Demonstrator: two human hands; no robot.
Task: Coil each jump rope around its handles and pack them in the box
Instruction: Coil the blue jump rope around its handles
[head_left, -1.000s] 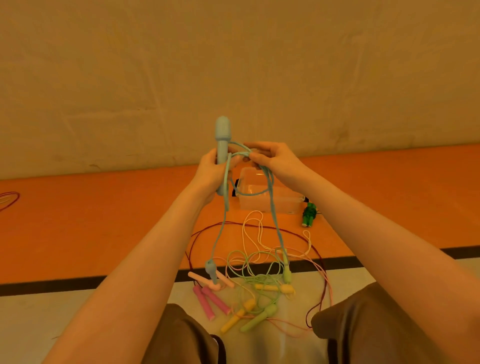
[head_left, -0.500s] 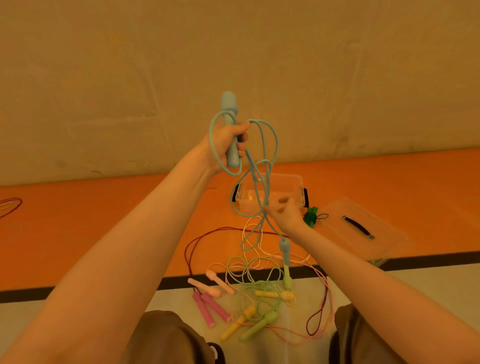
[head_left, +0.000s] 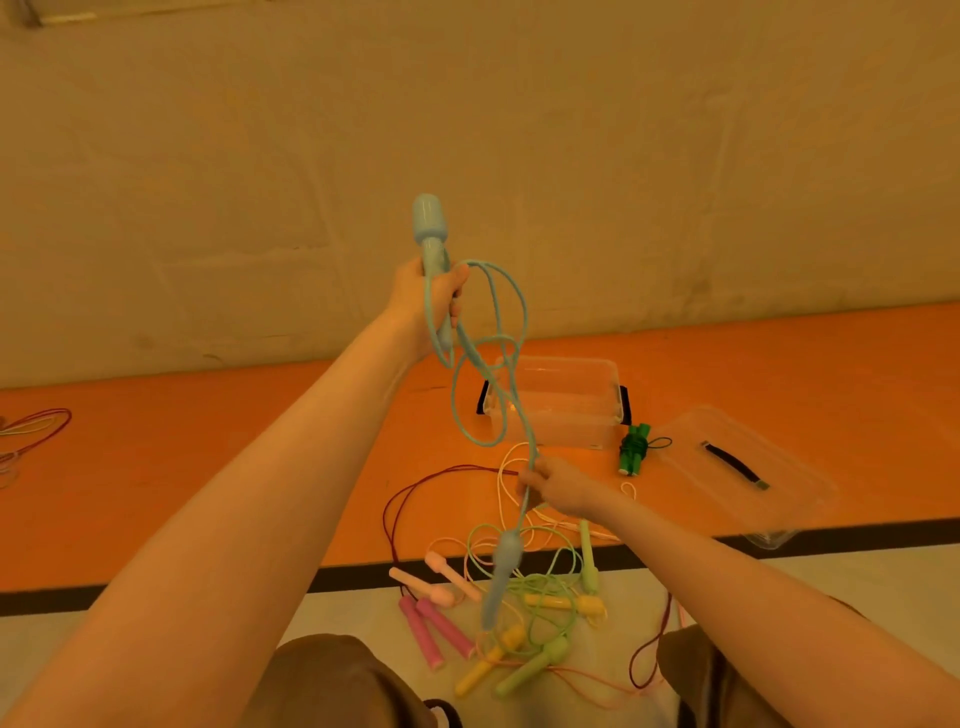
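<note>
A person's left hand (head_left: 431, 296) clenches the upper handle (head_left: 432, 244) of a light-blue jump rope (head_left: 498, 374), held upright at arm's length, while the right hand (head_left: 558, 488) pinches the cord lower down. Between the two grips the cord hangs in slack loops, kinked rather than laid in neat turns. Below the right hand, the second blue handle (head_left: 501, 577) dangles free, blurred as if swinging.

The cord looks light, soft and springy, likely to slip off the handle unless kept taut; the rigid handles are the surest places to take hold, with the cord fed through the pinching fingers close to where it winds.

Beyond the right hand's grip, the clear plastic box (head_left: 558, 400) stands open on the orange floor, its lid (head_left: 737, 467) set off to the right. A green rope already coiled (head_left: 635, 449) lies between them. Beneath the dangling handle, pink, yellow and green ropes (head_left: 519, 618) remain tangled in a heap, untouched.
</note>
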